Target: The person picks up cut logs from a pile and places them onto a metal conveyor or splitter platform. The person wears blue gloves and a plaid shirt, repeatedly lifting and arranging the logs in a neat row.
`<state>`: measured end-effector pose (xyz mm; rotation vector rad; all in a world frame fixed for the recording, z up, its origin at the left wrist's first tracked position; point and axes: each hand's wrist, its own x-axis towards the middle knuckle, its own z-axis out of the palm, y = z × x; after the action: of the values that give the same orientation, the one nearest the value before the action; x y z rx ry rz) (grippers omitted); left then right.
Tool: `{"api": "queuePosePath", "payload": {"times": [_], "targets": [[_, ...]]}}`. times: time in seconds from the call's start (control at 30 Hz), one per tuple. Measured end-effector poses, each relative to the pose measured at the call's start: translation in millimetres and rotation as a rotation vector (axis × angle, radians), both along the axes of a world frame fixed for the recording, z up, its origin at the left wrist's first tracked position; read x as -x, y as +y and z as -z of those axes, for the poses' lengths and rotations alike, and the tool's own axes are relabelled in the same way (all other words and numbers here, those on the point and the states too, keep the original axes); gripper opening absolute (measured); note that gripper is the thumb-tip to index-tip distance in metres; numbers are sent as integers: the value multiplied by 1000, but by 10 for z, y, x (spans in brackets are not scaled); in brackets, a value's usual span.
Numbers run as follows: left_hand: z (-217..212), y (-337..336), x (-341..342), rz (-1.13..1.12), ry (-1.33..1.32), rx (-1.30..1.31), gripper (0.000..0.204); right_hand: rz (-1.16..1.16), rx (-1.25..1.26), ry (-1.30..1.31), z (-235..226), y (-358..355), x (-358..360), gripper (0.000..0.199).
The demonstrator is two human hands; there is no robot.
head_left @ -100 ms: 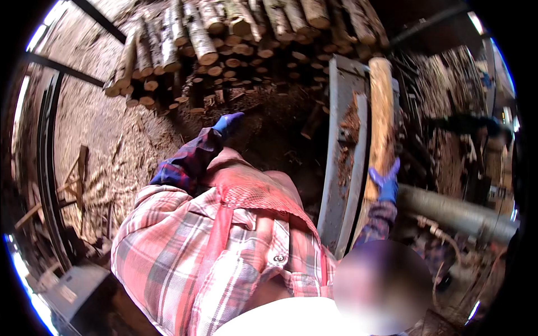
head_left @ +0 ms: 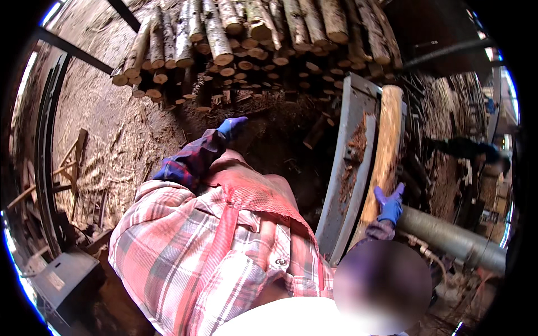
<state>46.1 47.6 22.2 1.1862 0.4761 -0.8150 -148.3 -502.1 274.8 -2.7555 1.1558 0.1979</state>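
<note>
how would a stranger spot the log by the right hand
Below the right end of the pile at the top runs a grey metal trough. The log lies along its right side, the right hand at its lower part. Unlike the piled logs, it looks smooth, yellow-brown and bare of bark.

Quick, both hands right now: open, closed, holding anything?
Left hand: open or closed cannot be told; no held object is visible.
Right hand: open, thumb and fingers spread, against the peeled log.
</note>
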Motion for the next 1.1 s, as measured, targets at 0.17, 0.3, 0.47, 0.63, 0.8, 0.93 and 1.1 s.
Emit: {"api": "queuePosePath", "payload": {"times": [0.17,0.3,0.47,0.63,0.8,0.93,1.1], "targets": [[337,462,-82,354,-832,-160,11,-532,-203,-646,-329,1703,-1381,72],[136,556,-204,58,-269,52,25,-820,-522,-563,329,2908,-2911,84],[-31,1266,-383,-148,130,154,39,-558,-250,6,727,3894,-4675,107],[303,2107,-396,-194,-92,128,25,-358,-241,-324,2069,3651,-4057,30],[-769,1653,-1229,-170,112,359,27,238,-1324,476,3248,2209,-167,30],[-873,948,-2319,-227,47,326,44,760,-1373,248,2802,2888,1144,29],[-526,70,-3155,-260,-335,262,37,772,-1388,-88,1909,3703,792,26]]}}
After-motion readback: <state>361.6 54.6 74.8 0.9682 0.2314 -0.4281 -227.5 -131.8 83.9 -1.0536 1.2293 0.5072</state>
